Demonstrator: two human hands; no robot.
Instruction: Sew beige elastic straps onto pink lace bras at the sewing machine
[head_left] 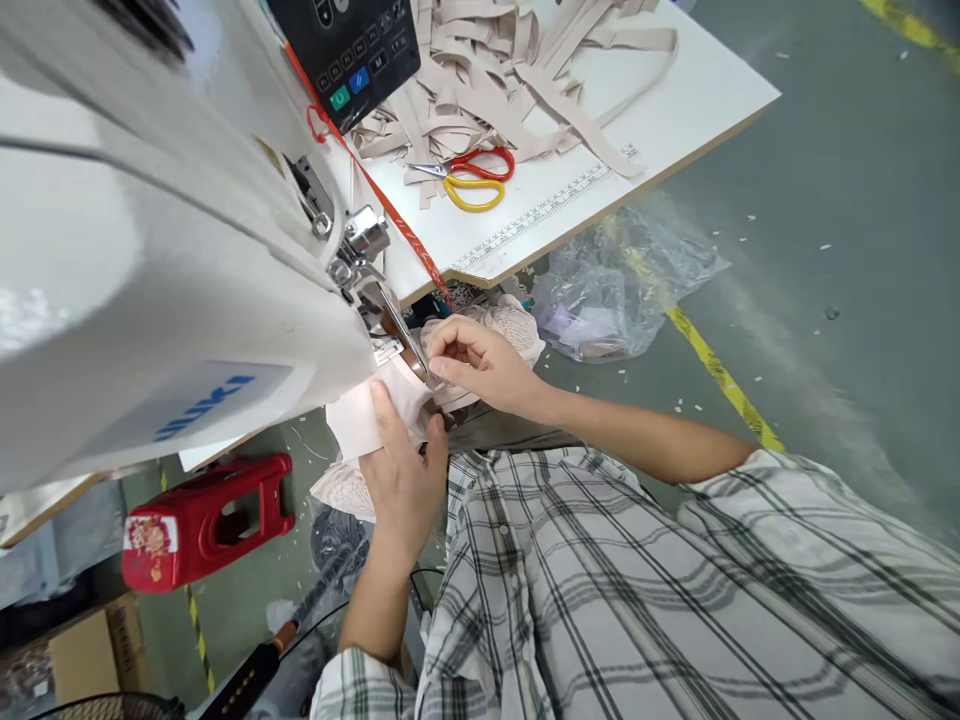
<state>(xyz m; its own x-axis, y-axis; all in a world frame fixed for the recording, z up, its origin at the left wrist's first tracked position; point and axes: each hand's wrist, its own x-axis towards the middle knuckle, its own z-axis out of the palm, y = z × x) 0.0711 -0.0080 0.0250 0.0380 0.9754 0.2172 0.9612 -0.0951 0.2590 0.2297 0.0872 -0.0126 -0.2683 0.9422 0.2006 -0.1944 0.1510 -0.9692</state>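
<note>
My left hand (403, 478) grips a piece of pale pink fabric (354, 422) by the sewing machine's (225, 270) needle area. One finger lies on top of the cloth and the thumb stands apart; the other fingers seem hidden under it. My right hand (491, 368) is curled, thumb and forefinger close together, right beside the metal presser parts (367, 265) and a thin metal rod (403, 328). What those fingertips pinch, if anything, I cannot make out. More pale lacy fabric (510, 325) hangs behind the right hand, and another lacy part (346, 488) shows below the left.
On the white table (540, 225), with a printed ruler, lie red-and-yellow-handled scissors (469, 180) and a heap of beige strips (517, 80). A control panel (349, 50) overhangs it. A red stool (206, 525) and a clear plastic bag (622, 290) are on the floor.
</note>
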